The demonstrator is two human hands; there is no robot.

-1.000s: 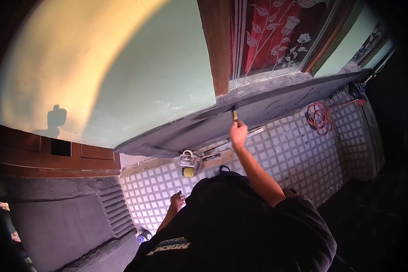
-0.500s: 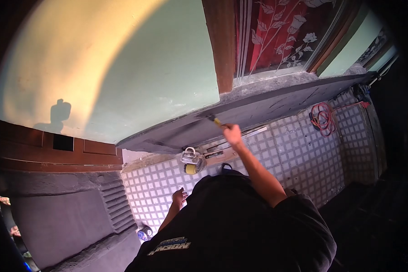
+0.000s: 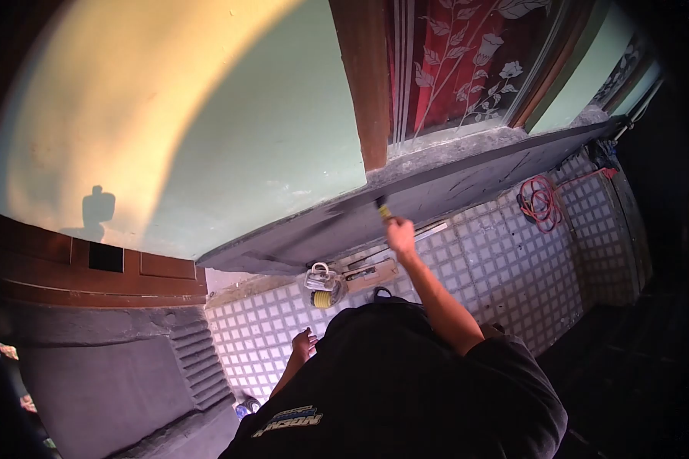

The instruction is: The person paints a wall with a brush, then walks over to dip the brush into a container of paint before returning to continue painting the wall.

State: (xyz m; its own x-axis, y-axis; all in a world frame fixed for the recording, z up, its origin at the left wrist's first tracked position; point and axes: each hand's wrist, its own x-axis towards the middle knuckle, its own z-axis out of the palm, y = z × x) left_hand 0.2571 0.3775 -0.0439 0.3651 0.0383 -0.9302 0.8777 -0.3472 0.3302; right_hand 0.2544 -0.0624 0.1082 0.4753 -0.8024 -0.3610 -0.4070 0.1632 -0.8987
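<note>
Two bare hands showed in the head view. The right hand was closed around the handle of a brush, its dark bristles up against the grey band along the foot of the wall; how hard they pressed could not be told. The left hand hung low over the floor, fingers loosely parted, with nothing visible in its grasp. The likeliest fault was a smear: the green wall met the band just above the bristles, so an upward slip of the wrist could have marked it, or caught the sill and the brown frame nearby. If the bristles were loaded, too much on them could have dripped onto the tiles below. Underfoot, a dark shoe stood near a tub, a yellow roll and a board, so a careless sidestep might have knocked one. Farther right, the red cable lay coiled and could have snagged a foot.
</note>
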